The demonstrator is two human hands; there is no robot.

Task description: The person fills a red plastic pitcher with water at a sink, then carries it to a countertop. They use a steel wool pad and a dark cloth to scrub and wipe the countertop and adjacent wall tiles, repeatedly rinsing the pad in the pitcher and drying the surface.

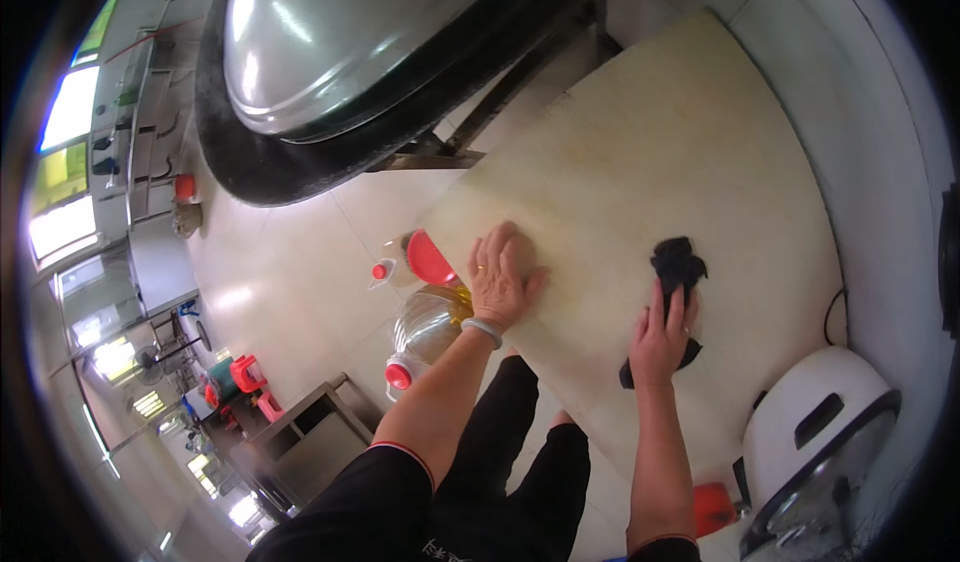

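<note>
A pale, wide tabletop or board (637,149) lies before me, its surface faintly stained. My right hand (664,340) presses a crumpled black cloth (677,258) onto it, with cloth showing past the fingertips and also beneath the palm. Nearer the board's left edge, my left hand (504,277) rests palm down with the thumb spread and nothing in it. A ring and a pale bangle are on that hand and wrist. Just left of it, below the board's edge, are a large clear plastic jug (427,325) with a red cap and a red basin (430,257), partly hidden.
Beyond the board's left edge stands a large shiny metal vessel (337,44) with a thick black rim. A white appliance (810,412) sits at the board's near right. A smaller red-capped bottle (384,268) is on the floor. Farther left is a steel table (322,442).
</note>
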